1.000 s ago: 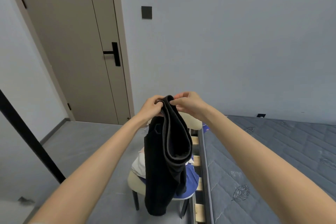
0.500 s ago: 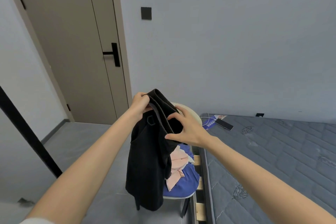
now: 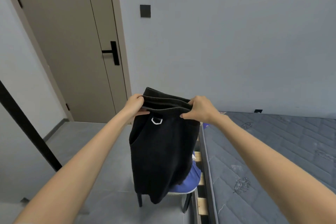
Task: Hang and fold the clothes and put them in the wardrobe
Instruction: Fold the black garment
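Two bare hands have this one, a hand at each end of the waistband! The left hand (image 3: pixel 135 104) curls its fingers over the top edge of the black soft-cloth garment with the ribbed elastic waistband (image 3: pixel 161 154), thumb pinching from below on the near face. The right hand (image 3: pixel 199 110) does the same at its end, fingers wrapped over the band and thumb pressed beneath it. Between the two grips the band is pulled out wide and flat, and its far edge rises a little behind them.

Just under the left grip, toward the middle, a small silver metal D-ring (image 3: pixel 156 120) hangs off the band. Lower on that same side a pocket opening slants down the cloth. From the hands the whole garment drops straight down, hanging free in the air with its hem well below the grip.

Behind and beneath it stands a pale-seated chair with dark legs (image 3: pixel 139 199), and a heap of blue cloth (image 3: pixel 190 180) on the seat peeks out below the right hand. Out past the right hand runs a grey quilted mattress (image 3: pixel 263 160), lying on light wooden bed slats (image 3: pixel 197 156). Beyond the left hand stands a beige door (image 3: pixel 72 51) with a black lever handle (image 3: pixel 113 52). High above the grip, a black square switch plate (image 3: pixel 145 11) sits on the grey wall.
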`<control>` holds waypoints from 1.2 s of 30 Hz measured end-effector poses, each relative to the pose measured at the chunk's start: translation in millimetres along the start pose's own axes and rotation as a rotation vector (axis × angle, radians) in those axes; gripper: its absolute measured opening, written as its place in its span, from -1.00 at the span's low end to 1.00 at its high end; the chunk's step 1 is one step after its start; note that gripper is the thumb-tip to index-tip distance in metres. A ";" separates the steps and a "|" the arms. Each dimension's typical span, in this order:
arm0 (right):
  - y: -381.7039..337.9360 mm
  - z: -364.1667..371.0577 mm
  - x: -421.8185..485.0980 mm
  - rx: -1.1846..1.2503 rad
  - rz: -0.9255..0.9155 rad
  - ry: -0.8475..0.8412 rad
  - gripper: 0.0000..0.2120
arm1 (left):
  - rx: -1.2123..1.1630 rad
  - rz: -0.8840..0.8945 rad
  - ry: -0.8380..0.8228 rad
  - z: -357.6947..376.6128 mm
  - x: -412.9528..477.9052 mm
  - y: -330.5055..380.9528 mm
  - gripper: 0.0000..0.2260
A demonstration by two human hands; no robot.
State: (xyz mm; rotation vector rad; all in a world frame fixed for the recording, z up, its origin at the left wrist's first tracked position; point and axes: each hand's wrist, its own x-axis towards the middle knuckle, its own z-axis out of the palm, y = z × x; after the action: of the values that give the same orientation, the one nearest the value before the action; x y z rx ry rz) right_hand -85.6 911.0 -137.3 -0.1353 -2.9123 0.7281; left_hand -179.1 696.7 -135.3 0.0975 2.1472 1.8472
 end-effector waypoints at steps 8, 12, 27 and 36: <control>24.9 -29.8 -19.8 0.024 0.217 -0.200 -0.75 | 0.162 0.016 -0.674 3.0 -0.6 -27.9 -0.11; 51.7 -37.7 -37.2 -0.051 0.307 -0.242 -0.76 | 0.359 0.182 -0.585 49.6 -0.1 -38.3 -0.39; 222.1 -115.5 -21.2 -0.362 0.513 0.055 -0.80 | 0.533 0.274 -0.635 273.6 100.6 8.1 -0.78; 327.0 -167.6 16.0 -0.524 0.460 0.444 -0.87 | 0.434 0.499 -0.602 388.7 159.9 48.7 -0.74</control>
State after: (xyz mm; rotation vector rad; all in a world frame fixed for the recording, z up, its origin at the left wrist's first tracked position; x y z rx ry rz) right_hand -58.0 1277.8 -144.0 -0.9101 -2.5703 -0.0541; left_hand -232.1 1115.4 -165.4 1.2081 2.1253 1.2639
